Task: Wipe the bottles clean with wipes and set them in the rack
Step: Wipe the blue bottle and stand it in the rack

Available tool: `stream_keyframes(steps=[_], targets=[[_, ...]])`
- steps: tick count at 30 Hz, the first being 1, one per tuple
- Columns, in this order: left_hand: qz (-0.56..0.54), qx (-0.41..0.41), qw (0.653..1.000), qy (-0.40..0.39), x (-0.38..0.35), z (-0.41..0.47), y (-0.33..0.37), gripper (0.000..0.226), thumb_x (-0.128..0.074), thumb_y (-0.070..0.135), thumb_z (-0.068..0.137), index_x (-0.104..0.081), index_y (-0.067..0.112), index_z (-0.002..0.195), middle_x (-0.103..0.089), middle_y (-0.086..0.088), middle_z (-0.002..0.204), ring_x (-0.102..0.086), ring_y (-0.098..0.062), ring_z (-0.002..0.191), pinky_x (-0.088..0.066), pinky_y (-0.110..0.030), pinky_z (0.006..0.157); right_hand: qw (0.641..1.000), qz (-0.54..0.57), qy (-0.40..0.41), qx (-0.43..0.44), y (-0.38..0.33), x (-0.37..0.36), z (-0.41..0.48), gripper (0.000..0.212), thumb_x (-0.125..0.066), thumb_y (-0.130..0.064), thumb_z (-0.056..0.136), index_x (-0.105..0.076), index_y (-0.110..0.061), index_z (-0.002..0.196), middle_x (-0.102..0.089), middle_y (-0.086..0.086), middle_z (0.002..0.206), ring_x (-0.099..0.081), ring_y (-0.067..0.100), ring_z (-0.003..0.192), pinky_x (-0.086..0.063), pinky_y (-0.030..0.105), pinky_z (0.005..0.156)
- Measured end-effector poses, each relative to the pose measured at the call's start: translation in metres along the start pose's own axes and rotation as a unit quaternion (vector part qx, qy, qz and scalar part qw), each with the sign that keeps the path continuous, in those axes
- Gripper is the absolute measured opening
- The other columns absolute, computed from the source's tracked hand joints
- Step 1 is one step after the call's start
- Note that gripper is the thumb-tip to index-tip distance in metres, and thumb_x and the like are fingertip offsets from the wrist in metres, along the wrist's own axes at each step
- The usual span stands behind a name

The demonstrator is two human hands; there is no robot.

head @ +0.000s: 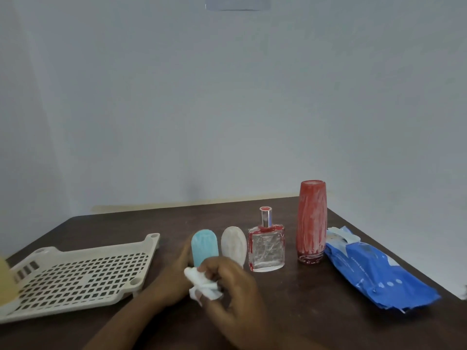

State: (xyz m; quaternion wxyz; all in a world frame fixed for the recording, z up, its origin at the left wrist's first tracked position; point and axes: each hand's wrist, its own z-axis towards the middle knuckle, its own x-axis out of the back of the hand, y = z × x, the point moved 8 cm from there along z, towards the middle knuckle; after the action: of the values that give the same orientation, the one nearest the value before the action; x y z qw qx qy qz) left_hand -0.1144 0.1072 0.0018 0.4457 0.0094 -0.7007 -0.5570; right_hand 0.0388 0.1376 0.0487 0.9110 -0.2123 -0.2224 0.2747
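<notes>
Your right hand (235, 286) sits low over the middle of the dark brown table (303, 314), its fingers curled round a crumpled white wipe (202, 284) that bunches out to the left of your knuckles. Your left hand (174, 271) reaches in from the lower left and lies against the lower left side of the blue bottle (204, 245). It is blurred, so you cannot tell whether its fingers close round the bottle or only touch it.

The blue bottle stands upright just behind the wipe. Just beside it on the right stands a rounded white bottle (233, 245), then a square clear glass perfume bottle (266, 248) with red smears along its edges and a silver neck. Further right, apart from these, a tall red bottle (312, 221) streaked with white stands upright near the table's far edge. Next to it lies a blue wipes pack (374, 271), with a white sheet poking out at its far end.

The beige perforated rack (101, 248) lies flat at the left of the table, well apart from the bottles. A blurred yellowish shape (6, 279) shows at its left end, too unclear to name.
</notes>
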Motion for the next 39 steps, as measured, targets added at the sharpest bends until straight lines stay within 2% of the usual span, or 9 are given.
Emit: stream_keyframes(steps=[3, 6, 9, 13, 16, 22, 27, 31, 39], targets=[[-0.065, -0.088, 0.993, -0.036, -0.003, 0.002, 0.006, 0.098, -0.09, 0.046, 0.047, -0.046, 0.02, 0.13, -0.068, 0.009, 0.11, -0.065, -0.004, 0.095, -0.048, -0.015, 0.084, 0.999, -0.014, 0.022, -0.041, 0.017, 0.015, 0.003, 0.023, -0.066, -0.013, 0.079, -0.062, -0.021, 0.1, -0.058, -0.013, 0.087, -0.059, 0.007, 0.077, -0.047, 0.021, 0.062], [-0.102, -0.081, 0.991, -0.035, 0.002, -0.005, -0.004, 0.087, -0.091, 0.029, 0.059, -0.042, 0.035, 0.13, -0.068, 0.014, 0.114, -0.065, -0.004, 0.104, -0.054, -0.027, 0.087, 0.995, -0.019, 0.021, -0.092, 0.032, 0.021, 0.002, 0.025, -0.064, -0.01, 0.079, -0.064, -0.025, 0.099, -0.061, -0.013, 0.087, -0.06, 0.009, 0.082, -0.051, 0.026, 0.063], [-0.148, -0.085, 0.985, -0.042, 0.004, -0.013, -0.003, 0.074, -0.088, 0.015, 0.062, -0.048, 0.029, 0.123, -0.071, 0.016, 0.108, -0.067, -0.007, 0.101, -0.054, -0.024, 0.08, 0.99, -0.069, 0.01, -0.121, 0.042, 0.019, 0.003, 0.022, -0.064, -0.011, 0.08, -0.067, -0.026, 0.095, -0.063, -0.018, 0.088, -0.059, 0.005, 0.087, -0.045, 0.012, 0.067], [-0.207, -0.076, 0.974, -0.044, 0.008, -0.014, -0.006, 0.067, -0.087, 0.009, 0.061, -0.054, 0.017, 0.118, -0.073, 0.002, 0.105, -0.07, -0.017, 0.098, -0.056, -0.026, 0.077, 0.987, -0.096, -0.009, -0.128, 0.05, 0.014, 0.005, 0.021, -0.066, -0.007, 0.081, -0.072, -0.02, 0.096, -0.063, -0.02, 0.089, -0.056, -0.003, 0.093, -0.041, 0.006, 0.073], [-0.214, -0.078, 0.973, -0.045, 0.008, -0.014, -0.005, 0.065, -0.089, 0.017, 0.061, -0.056, 0.019, 0.117, -0.073, 0.006, 0.105, -0.069, -0.013, 0.098, -0.056, -0.023, 0.075, 0.987, -0.05, -0.033, -0.15, 0.053, 0.01, 0.007, 0.017, -0.065, -0.013, 0.086, -0.074, -0.019, 0.099, -0.069, -0.016, 0.09, -0.061, -0.003, 0.09, -0.046, 0.009, 0.07], [-0.243, -0.091, 0.965, -0.028, 0.007, -0.012, -0.001, 0.04, -0.074, 0.004, 0.071, -0.059, 0.015, 0.107, -0.075, 0.004, 0.094, -0.071, -0.013, 0.089, -0.055, -0.02, 0.067, 0.993, -0.025, -0.028, -0.116, 0.047, 0.006, 0.009, 0.012, -0.065, -0.02, 0.088, -0.075, -0.019, 0.094, -0.072, -0.009, 0.087, -0.065, 0.001, 0.082, -0.052, 0.016, 0.066], [-0.252, -0.101, 0.962, -0.032, 0.006, -0.008, -0.005, 0.059, -0.088, 0.019, 0.063, -0.06, 0.008, 0.113, -0.074, -0.004, 0.099, -0.071, -0.018, 0.094, -0.055, -0.023, 0.072, 0.997, -0.046, -0.037, -0.04, 0.035, 0.004, 0.009, 0.018, -0.064, -0.016, 0.085, -0.074, -0.019, 0.099, -0.07, -0.013, 0.095, -0.063, -0.002, 0.092, -0.047, 0.009, 0.074], [-0.253, -0.103, 0.962, -0.027, 0.006, -0.007, -0.006, 0.084, -0.09, 0.045, 0.041, -0.06, 0.014, 0.112, -0.074, 0.0, 0.102, -0.07, -0.016, 0.097, -0.055, -0.023, 0.073, 0.995, -0.078, -0.025, -0.049, 0.042, 0.006, 0.011, 0.023, -0.06, -0.016, 0.084, -0.074, -0.022, 0.102, -0.069, -0.014, 0.096, -0.061, -0.003, 0.092, -0.044, 0.006, 0.075], [-0.246, -0.1, 0.964, -0.024, 0.006, -0.008, -0.006, 0.084, -0.086, 0.044, 0.044, -0.058, 0.013, 0.116, -0.074, -0.001, 0.101, -0.07, -0.017, 0.096, -0.055, -0.024, 0.073, 0.994, -0.087, -0.063, -0.011, 0.025, 0.0, 0.008, 0.031, -0.059, -0.01, 0.084, -0.071, -0.027, 0.107, -0.065, -0.015, 0.101, -0.059, -0.002, 0.097, -0.046, 0.009, 0.077]])
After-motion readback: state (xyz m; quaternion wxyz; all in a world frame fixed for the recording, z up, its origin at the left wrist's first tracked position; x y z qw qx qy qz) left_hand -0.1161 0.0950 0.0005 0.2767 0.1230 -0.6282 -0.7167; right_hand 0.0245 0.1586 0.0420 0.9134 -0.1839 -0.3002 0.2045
